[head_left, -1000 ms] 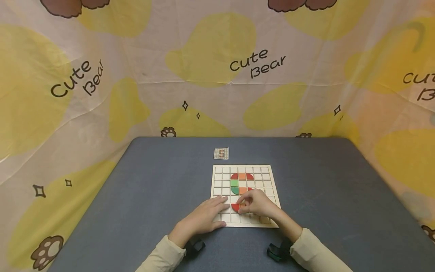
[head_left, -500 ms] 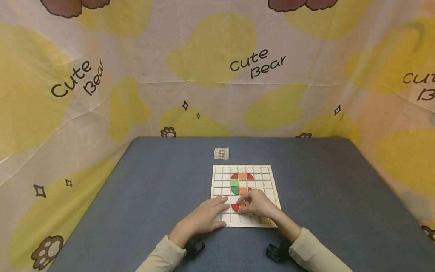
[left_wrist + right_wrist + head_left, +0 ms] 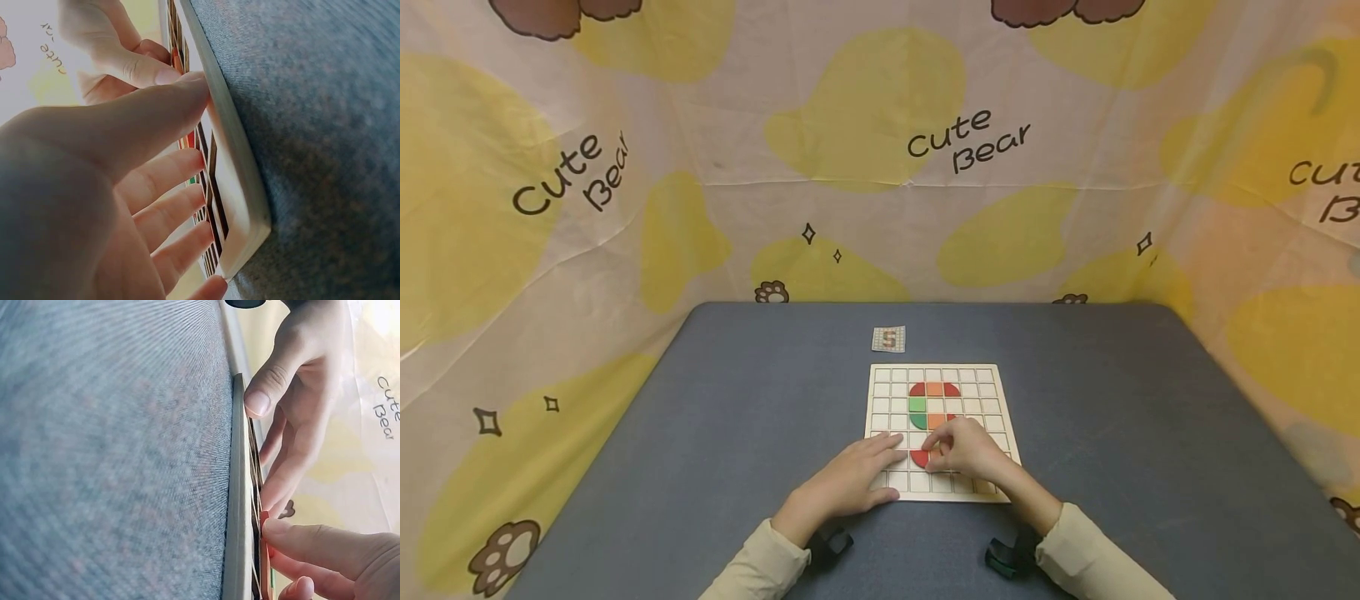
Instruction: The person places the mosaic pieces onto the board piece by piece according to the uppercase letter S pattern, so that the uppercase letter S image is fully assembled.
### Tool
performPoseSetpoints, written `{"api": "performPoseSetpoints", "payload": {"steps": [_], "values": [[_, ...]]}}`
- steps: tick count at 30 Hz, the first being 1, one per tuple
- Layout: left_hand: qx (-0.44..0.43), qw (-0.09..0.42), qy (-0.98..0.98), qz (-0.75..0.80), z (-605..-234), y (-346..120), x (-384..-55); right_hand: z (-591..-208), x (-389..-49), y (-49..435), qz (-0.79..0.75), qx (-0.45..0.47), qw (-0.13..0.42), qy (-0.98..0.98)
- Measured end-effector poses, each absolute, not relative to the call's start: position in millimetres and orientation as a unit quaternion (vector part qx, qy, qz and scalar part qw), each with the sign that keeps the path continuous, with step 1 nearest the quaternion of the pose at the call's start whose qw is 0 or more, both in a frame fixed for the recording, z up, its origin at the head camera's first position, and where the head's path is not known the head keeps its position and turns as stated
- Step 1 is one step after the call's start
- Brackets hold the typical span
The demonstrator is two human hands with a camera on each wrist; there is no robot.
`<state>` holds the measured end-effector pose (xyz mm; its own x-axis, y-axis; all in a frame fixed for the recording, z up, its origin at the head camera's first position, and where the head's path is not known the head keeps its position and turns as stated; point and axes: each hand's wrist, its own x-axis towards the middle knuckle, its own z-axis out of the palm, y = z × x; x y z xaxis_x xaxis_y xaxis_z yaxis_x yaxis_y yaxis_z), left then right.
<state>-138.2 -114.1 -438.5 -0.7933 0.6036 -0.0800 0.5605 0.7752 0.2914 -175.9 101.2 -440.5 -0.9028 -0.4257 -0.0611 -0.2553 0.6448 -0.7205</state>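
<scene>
A pale square grid board (image 3: 977, 406) lies on the table. My left hand (image 3: 857, 475) rests at its near left corner, fingers spread and fairly straight, with the thumb along the near edge. Toward the front of the grid, my right hand (image 3: 970, 450) pinches a red quarter-circle tile (image 3: 918, 458) between thumb and index finger. In the right wrist view the thumb presses the end of the red tile (image 3: 265, 515). An orange tile beside it is mostly hidden by the fingers. Further up sit an orange square (image 3: 934, 389), a light green square (image 3: 917, 404) and a dark green quarter-circle (image 3: 918, 421).
Behind the board lies a small card (image 3: 889, 339) printed with a grid and an S-like figure. The grey-blue table (image 3: 760, 400) reaches back to a patterned cloth (image 3: 850, 125). Dark straps sit at both wrists.
The right wrist and sleeve have shifted slightly to the left. Right fingertips stay at the red tile, and the left hand keeps its place.
</scene>
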Motion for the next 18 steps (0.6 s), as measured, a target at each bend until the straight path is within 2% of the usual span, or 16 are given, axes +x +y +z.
{"api": "performPoseSetpoints", "payload": {"steps": [18], "values": [[0.322, 0.071, 0.935, 0.129, -435.5, -114.8, -134.9, -438.5, -171.9, 98.4, -0.349, -0.170, 0.086, 0.917]]}}
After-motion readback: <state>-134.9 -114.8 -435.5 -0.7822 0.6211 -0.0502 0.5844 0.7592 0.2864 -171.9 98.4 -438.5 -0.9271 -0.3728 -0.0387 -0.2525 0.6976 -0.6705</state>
